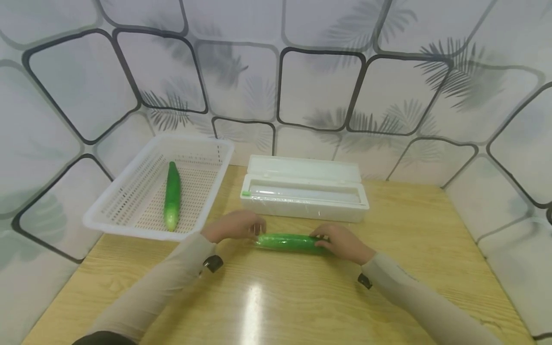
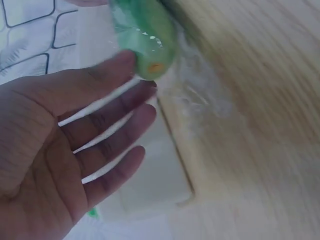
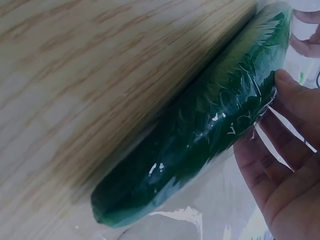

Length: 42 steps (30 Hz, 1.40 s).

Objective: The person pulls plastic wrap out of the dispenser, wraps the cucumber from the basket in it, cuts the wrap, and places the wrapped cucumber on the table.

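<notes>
A green cucumber [image 1: 286, 243] wrapped in shiny cling film lies crosswise on the wooden table. My right hand [image 1: 343, 242] holds its right part, and in the right wrist view the thumb [image 3: 287, 82] presses on the wrapped side with the fingers along the edge. At the pale left end is my left hand [image 1: 237, 225], its fingers relaxed and spread. The left wrist view has that thumb tip touching the end of the cucumber [image 2: 147, 42], while loose film [image 2: 205, 95] sticks out past it.
Behind the hands stands a white cling film box [image 1: 302, 209], lid [image 1: 304, 168] raised, with a film roll [image 1: 302, 194] inside. To the left, a white plastic basket [image 1: 142, 233] contains another cucumber [image 1: 172, 196]. Patterned walls [image 1: 319, 91] border the wooden table [image 1: 327, 306].
</notes>
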### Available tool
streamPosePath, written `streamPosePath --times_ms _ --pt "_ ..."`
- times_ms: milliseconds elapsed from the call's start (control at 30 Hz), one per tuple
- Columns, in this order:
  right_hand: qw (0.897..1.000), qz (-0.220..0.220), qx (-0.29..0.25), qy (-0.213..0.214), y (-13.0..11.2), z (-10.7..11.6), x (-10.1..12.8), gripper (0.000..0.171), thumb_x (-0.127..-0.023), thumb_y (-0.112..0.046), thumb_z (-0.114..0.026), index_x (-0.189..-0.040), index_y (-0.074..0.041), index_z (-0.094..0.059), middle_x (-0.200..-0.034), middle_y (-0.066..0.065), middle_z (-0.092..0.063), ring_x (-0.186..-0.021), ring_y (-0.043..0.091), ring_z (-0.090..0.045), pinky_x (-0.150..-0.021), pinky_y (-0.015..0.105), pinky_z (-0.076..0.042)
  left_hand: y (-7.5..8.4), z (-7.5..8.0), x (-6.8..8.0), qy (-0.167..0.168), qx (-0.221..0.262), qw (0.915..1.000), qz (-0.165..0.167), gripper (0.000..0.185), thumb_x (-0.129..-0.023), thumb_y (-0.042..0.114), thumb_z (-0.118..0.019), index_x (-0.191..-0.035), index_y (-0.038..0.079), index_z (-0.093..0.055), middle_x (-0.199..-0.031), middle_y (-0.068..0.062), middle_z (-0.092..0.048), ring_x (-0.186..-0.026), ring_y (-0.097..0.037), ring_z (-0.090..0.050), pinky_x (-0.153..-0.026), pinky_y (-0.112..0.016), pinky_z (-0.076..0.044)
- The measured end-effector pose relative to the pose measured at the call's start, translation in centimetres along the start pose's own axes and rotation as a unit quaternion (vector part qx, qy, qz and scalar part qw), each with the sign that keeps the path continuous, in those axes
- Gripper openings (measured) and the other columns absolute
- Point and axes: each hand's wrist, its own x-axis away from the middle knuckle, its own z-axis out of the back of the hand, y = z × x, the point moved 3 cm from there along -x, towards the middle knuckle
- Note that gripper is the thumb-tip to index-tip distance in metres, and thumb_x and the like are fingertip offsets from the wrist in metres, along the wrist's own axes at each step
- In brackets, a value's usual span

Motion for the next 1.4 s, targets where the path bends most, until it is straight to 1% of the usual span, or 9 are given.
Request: streamPosePath --times_ms 200,400,767,867,933,1000,1133,1233,1400 --pt "1.000 -0.008 0.001 -0.004 0.1 -0.1 0.0 0.022 -0.086 -0.016 -0.065 -0.106 -0.008 -0.067 -0.103 0.006 -0.070 -0.091 0.017 -0.066 -0.082 0.035 -0.055 2.2 -0.4 -1.4 0.044 -0.047 0.9976 -0.026 0.024 -0.088 0.023 -0.062 -0.108 0.009 -0.065 -0.108 -0.005 -0.067 -0.098 -0.019 -0.062 -0.086 -0.034 -0.052" --pt "1.000 -0.002 -0.012 -0.002 0.2 -0.1 -0.2 0.022 -0.085 -0.015 -0.065 -0.105 -0.008 -0.068 -0.103 0.006 -0.070 -0.091 0.018 -0.066 -0.082 0.035 -0.055 4.6 -2.6 -3.4 0.087 -0.130 0.9861 -0.055 0.036 -0.085 0.040 -0.064 -0.110 0.014 -0.064 -0.107 -0.001 -0.067 -0.093 -0.014 -0.063 -0.082 -0.027 -0.053" --pt "0.999 -0.004 -0.042 -0.006 0.8 -0.1 -0.3 0.022 -0.086 -0.014 -0.064 -0.108 -0.009 -0.068 -0.105 0.005 -0.069 -0.095 0.019 -0.065 -0.084 0.035 -0.055 5.0 -3.2 -4.3 0.093 -0.100 0.9903 -0.024 0.024 -0.088 0.032 -0.062 -0.105 0.015 -0.064 -0.099 0.002 -0.068 -0.087 -0.010 -0.063 -0.075 -0.023 -0.052" --pt "0.999 -0.011 -0.040 0.012 1.0 0.1 -0.1 0.021 -0.088 -0.011 -0.061 -0.108 -0.007 -0.067 -0.105 0.005 -0.068 -0.095 0.019 -0.064 -0.084 0.036 -0.054 4.8 -3.3 -4.5 0.090 -0.089 0.9918 -0.020 0.022 -0.088 0.030 -0.063 -0.103 0.015 -0.065 -0.099 0.002 -0.069 -0.087 -0.011 -0.064 -0.075 -0.024 -0.052" --pt "0.999 0.003 -0.021 0.048 0.7 0.4 0.2 0.019 -0.087 -0.009 -0.062 -0.106 -0.006 -0.067 -0.102 0.005 -0.068 -0.093 0.019 -0.064 -0.083 0.036 -0.054 4.7 -3.3 -4.7 0.088 -0.076 0.9931 -0.017 0.020 -0.088 0.029 -0.063 -0.102 0.014 -0.066 -0.099 0.002 -0.070 -0.088 -0.011 -0.064 -0.076 -0.024 -0.053" --pt "0.994 0.047 0.026 0.095 0.1 0.6 0.7 0.018 -0.083 -0.007 -0.066 -0.101 -0.007 -0.068 -0.098 0.004 -0.067 -0.090 0.018 -0.064 -0.080 0.034 -0.055 4.6 -3.3 -4.8 0.088 -0.060 0.9942 -0.016 0.019 -0.088 0.027 -0.063 -0.102 0.014 -0.067 -0.099 0.002 -0.070 -0.088 -0.011 -0.065 -0.077 -0.025 -0.053" --pt "0.963 0.164 0.130 0.173 -1.2 0.3 1.4 0.021 -0.074 -0.010 -0.077 -0.093 -0.008 -0.067 -0.089 0.002 -0.064 -0.079 0.013 -0.061 -0.071 0.026 -0.055 4.3 -3.2 -4.9 0.084 -0.031 0.9959 -0.017 0.018 -0.089 0.025 -0.062 -0.102 0.014 -0.067 -0.097 0.003 -0.070 -0.085 -0.010 -0.064 -0.076 -0.023 -0.053" --pt "0.949 0.204 0.170 0.170 -1.6 -0.3 1.3 0.028 -0.072 -0.014 -0.078 -0.095 -0.007 -0.065 -0.089 0.003 -0.062 -0.078 0.013 -0.060 -0.070 0.025 -0.054 4.1 -3.0 -5.0 0.077 -0.016 0.9968 -0.015 0.018 -0.089 0.024 -0.061 -0.103 0.014 -0.067 -0.096 0.003 -0.070 -0.084 -0.008 -0.063 -0.076 -0.021 -0.052" --pt "0.951 0.188 0.207 0.131 -1.4 -1.1 0.8 0.042 -0.072 -0.024 -0.080 -0.105 -0.006 -0.061 -0.095 0.007 -0.061 -0.084 0.018 -0.060 -0.075 0.031 -0.055 4.0 -2.9 -5.1 0.065 -0.001 0.9978 -0.016 0.017 -0.090 0.023 -0.060 -0.102 0.014 -0.067 -0.097 0.002 -0.070 -0.086 -0.009 -0.063 -0.079 -0.022 -0.052"
